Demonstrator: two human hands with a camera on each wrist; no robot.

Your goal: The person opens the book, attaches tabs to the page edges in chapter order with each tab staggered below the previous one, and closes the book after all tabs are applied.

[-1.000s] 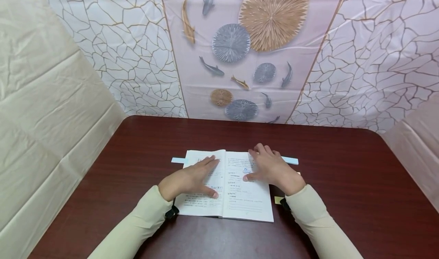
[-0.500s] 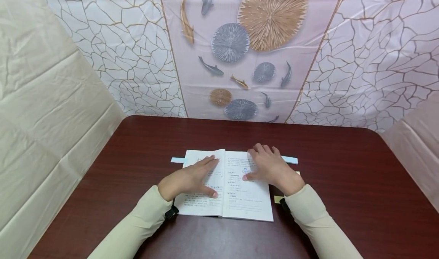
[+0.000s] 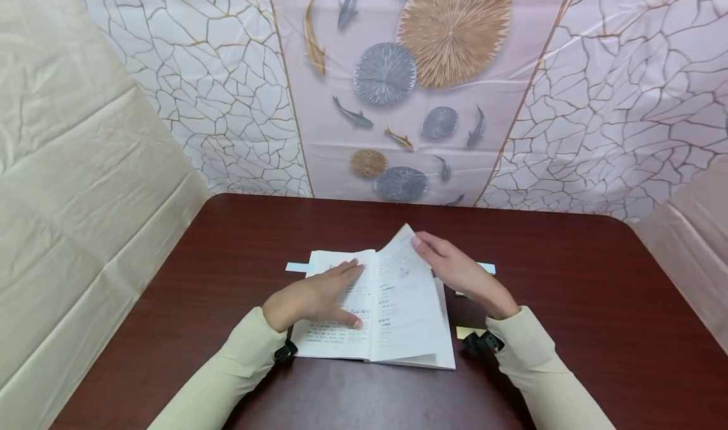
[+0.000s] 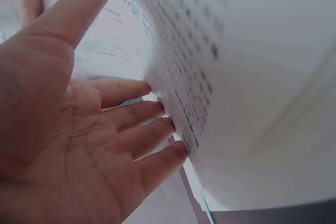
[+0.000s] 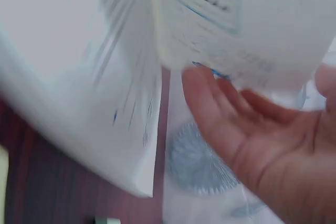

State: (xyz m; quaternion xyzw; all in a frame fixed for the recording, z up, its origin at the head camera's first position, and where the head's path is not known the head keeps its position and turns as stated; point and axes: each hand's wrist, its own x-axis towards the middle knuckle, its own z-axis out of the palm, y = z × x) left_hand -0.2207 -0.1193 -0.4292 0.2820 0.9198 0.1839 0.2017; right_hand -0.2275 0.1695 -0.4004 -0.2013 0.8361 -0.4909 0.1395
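A book with printed pages lies spread on the dark red table. My left hand rests across its left page, thumb and fingers spread; in the left wrist view, the fingertips touch the paper. One right-hand page is raised off those beneath it, its upper corner standing highest. Along that page's upper right edge is my right hand, fingers fairly straight and fingertips by the paper. The right wrist view shows the palm and extended fingers beside blurred sheets; the exact contact is unclear.
Light blue strips stick out beyond the book at the left and right. A yellow strip lies near the right wrist's black band. Behind the table hangs a patterned cloth.
The right hand has risen and turned, and the right-hand page has come up with it, its corner swinging left. My left hand stays where it was.
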